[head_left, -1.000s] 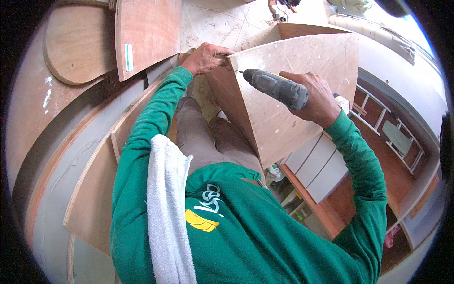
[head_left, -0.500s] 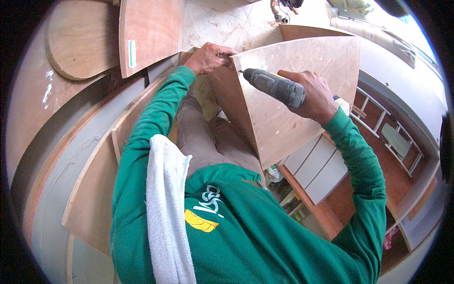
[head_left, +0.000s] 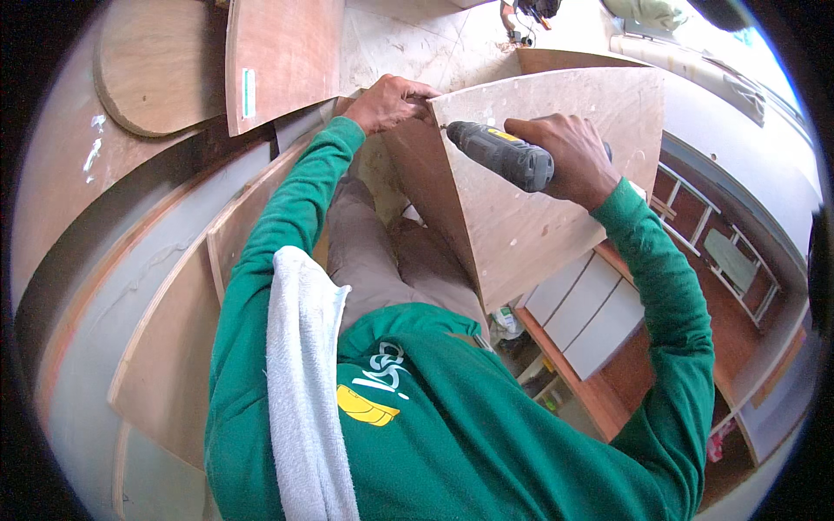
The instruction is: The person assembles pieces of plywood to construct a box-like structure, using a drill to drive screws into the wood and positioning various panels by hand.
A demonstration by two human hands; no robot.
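Wrapped round the drill (head_left: 504,156), the right hand (head_left: 569,156) was closed on its handle over the panel (head_left: 530,226); the left hand (head_left: 391,104) had its fingers bent around the panel's left corner. I had the panel standing in front of the legs (head_left: 373,247), pale face up, with the bit (head_left: 444,128) at that same corner.

Over the last second, I saw the right hand lift and swing slightly toward the panel's far edge, tipping the drill, while the left hand kept its place. Less of the bit showed than earlier. I judged that it had sunk further in and that the work at this corner was advancing, though the new angle alone could have shortened it.

From my end I couldn't make out the bit's tip or see any hole. The trigger finger was hidden, as were some left fingertips behind the panel's edge. Outward, a labelled board (head_left: 287,61) lay left of the panel, cut off by the frame. Beyond the panel's far edge, an orange tool (head_left: 508,17) was cropped and too small to identify. Right of the panel, glare washed out the far surfaces.
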